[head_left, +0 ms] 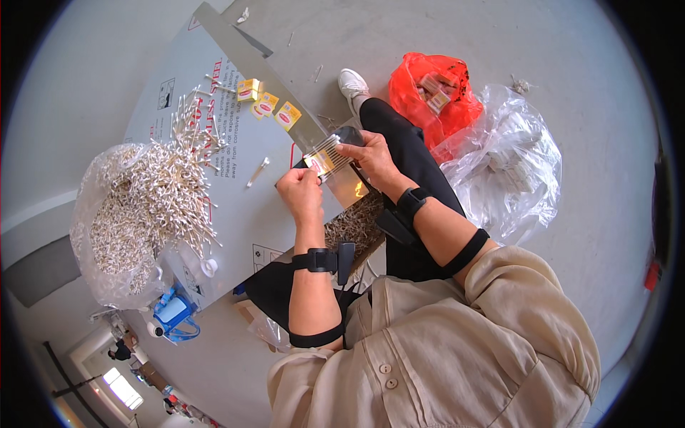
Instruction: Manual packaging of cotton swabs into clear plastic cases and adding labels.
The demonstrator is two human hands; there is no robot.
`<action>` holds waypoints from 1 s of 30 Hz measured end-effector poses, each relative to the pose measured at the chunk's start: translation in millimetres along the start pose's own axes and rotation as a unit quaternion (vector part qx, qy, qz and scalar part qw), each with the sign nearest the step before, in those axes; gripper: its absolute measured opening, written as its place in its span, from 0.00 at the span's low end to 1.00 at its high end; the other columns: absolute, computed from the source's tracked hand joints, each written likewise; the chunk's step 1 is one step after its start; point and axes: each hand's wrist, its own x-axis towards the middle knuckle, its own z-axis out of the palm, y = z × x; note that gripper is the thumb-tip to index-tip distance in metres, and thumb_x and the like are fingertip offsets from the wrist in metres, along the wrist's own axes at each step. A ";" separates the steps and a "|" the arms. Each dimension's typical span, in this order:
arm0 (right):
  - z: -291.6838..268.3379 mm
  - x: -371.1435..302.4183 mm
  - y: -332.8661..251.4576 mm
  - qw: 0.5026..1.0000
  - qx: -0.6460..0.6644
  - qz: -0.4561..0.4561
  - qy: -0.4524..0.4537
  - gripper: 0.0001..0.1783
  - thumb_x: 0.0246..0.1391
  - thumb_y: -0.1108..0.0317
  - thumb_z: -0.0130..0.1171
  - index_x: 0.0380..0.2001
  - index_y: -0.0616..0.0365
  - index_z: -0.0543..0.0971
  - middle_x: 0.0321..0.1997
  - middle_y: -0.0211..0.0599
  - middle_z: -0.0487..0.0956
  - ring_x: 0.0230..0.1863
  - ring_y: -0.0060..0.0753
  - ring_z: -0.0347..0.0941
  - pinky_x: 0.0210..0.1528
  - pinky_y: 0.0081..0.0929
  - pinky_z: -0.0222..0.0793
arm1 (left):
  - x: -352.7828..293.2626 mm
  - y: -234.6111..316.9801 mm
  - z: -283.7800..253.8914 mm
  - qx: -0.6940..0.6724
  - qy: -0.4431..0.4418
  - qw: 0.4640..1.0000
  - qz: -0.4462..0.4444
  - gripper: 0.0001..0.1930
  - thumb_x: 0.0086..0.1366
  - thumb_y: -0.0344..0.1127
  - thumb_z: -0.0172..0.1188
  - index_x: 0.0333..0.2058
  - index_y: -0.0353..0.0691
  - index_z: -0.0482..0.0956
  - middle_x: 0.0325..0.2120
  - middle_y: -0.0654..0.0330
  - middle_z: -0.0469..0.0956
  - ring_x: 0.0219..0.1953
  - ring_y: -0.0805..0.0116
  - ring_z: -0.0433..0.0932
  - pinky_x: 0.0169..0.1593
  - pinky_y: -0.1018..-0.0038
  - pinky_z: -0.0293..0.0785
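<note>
Over the table's near edge, both hands are together on a small flat packet of cotton swabs (319,162) with a yellow card in it. My left hand (301,192) pinches its lower left end, beside the card. With thumb and fingers closed, my right hand (372,157) grips the swab tips at the other end. Whether the packet's clear sleeve is sealed cannot be made out. A large heap of loose cotton swabs (182,175) spills from a clear plastic bag (89,207) to the left. Several yellow cards (288,115) lie beyond my hands.
The table (246,214) has a printed protective film. A small swab bundle (258,172) lies on it. Below my hands is a container of thin brownish sticks (357,227). A red bag (407,85) with packets and a clear bag (528,192) rest on the floor at right.
</note>
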 end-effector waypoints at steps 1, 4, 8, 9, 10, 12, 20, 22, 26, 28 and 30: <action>-0.1 -0.3 -0.7 1.000 -0.003 0.003 0.003 0.06 0.49 0.79 0.67 0.33 0.65 0.82 0.31 0.29 0.82 0.31 0.18 0.74 0.37 0.21 0.72 | -0.2 -2.2 3.9 0.000 0.000 1.000 0.000 0.07 0.57 0.25 0.59 0.21 0.30 0.75 0.15 0.62 0.73 0.13 0.76 0.67 0.18 0.77 0.60; 0.2 -0.1 -1.3 1.000 -0.005 0.007 0.004 0.06 0.49 0.79 0.67 0.33 0.65 0.82 0.31 0.29 0.82 0.31 0.18 0.75 0.37 0.21 0.72 | 1.0 -10.5 14.0 0.003 0.023 0.998 0.066 0.08 0.58 0.25 0.58 0.20 0.30 0.75 0.15 0.62 0.73 0.15 0.76 0.69 0.20 0.76 0.63; 0.7 -1.5 -3.8 1.000 -0.016 0.010 0.011 0.07 0.49 0.80 0.67 0.33 0.65 0.82 0.31 0.30 0.82 0.31 0.18 0.75 0.36 0.22 0.72 | 2.0 -17.1 19.3 0.022 0.034 0.994 0.100 0.08 0.57 0.25 0.57 0.20 0.28 0.75 0.13 0.59 0.74 0.16 0.72 0.70 0.23 0.73 0.66; -0.7 -1.0 -3.3 1.000 -0.017 0.010 0.012 0.07 0.49 0.80 0.67 0.33 0.65 0.82 0.31 0.30 0.82 0.31 0.18 0.75 0.36 0.22 0.72 | 2.2 -16.5 15.1 0.078 0.032 0.986 0.143 0.08 0.55 0.26 0.57 0.20 0.28 0.75 0.13 0.56 0.74 0.16 0.70 0.71 0.24 0.71 0.67; -1.7 -0.5 -2.9 1.000 -0.016 0.008 0.009 0.07 0.49 0.80 0.67 0.33 0.65 0.82 0.31 0.30 0.82 0.31 0.18 0.75 0.36 0.22 0.72 | 3.4 -15.5 11.7 0.134 0.031 0.973 0.185 0.08 0.54 0.27 0.56 0.20 0.27 0.75 0.12 0.54 0.73 0.16 0.67 0.72 0.25 0.70 0.68; 1.3 -0.5 -2.1 1.000 -0.014 0.007 0.002 0.07 0.49 0.80 0.67 0.33 0.65 0.82 0.31 0.30 0.82 0.31 0.18 0.75 0.36 0.22 0.72 | 11.5 -16.4 1.9 0.165 0.037 0.967 0.191 0.08 0.53 0.28 0.57 0.20 0.28 0.76 0.13 0.52 0.74 0.16 0.64 0.73 0.26 0.68 0.69; 0.2 0.6 -1.6 1.000 -0.026 0.012 0.013 0.06 0.49 0.80 0.67 0.33 0.65 0.82 0.31 0.30 0.82 0.30 0.18 0.75 0.36 0.22 0.73 | 4.3 -6.3 4.7 0.266 0.043 0.939 0.213 0.07 0.51 0.30 0.58 0.20 0.32 0.77 0.16 0.48 0.76 0.19 0.52 0.77 0.29 0.63 0.72; -0.2 0.6 -0.5 1.000 -0.009 0.011 0.008 0.06 0.49 0.80 0.67 0.33 0.66 0.82 0.31 0.30 0.82 0.30 0.18 0.75 0.36 0.21 0.73 | 2.1 -5.5 9.8 0.253 0.048 0.946 0.195 0.07 0.52 0.31 0.58 0.20 0.33 0.77 0.17 0.48 0.76 0.21 0.51 0.77 0.30 0.62 0.73; -1.2 0.9 1.0 1.000 0.001 0.004 -0.001 0.06 0.49 0.80 0.67 0.33 0.66 0.82 0.31 0.30 0.82 0.30 0.18 0.75 0.36 0.21 0.73 | 2.6 -6.3 13.2 0.244 0.057 0.950 0.187 0.07 0.52 0.31 0.57 0.21 0.33 0.77 0.17 0.47 0.76 0.22 0.50 0.77 0.31 0.62 0.73; -2.2 1.3 2.3 1.000 0.020 0.000 -0.006 0.06 0.49 0.80 0.67 0.33 0.65 0.82 0.31 0.30 0.82 0.30 0.18 0.75 0.35 0.21 0.73 | 3.4 -3.5 11.9 0.258 0.026 0.949 0.179 0.07 0.52 0.31 0.57 0.21 0.33 0.77 0.18 0.47 0.77 0.23 0.48 0.77 0.31 0.61 0.73; -1.9 1.3 1.9 0.999 0.038 -0.005 -0.012 0.06 0.49 0.80 0.67 0.33 0.65 0.82 0.31 0.30 0.82 0.30 0.18 0.75 0.35 0.21 0.73 | 6.6 -0.6 10.5 0.271 0.019 0.946 0.178 0.07 0.52 0.31 0.57 0.21 0.33 0.77 0.19 0.47 0.78 0.24 0.48 0.78 0.32 0.60 0.74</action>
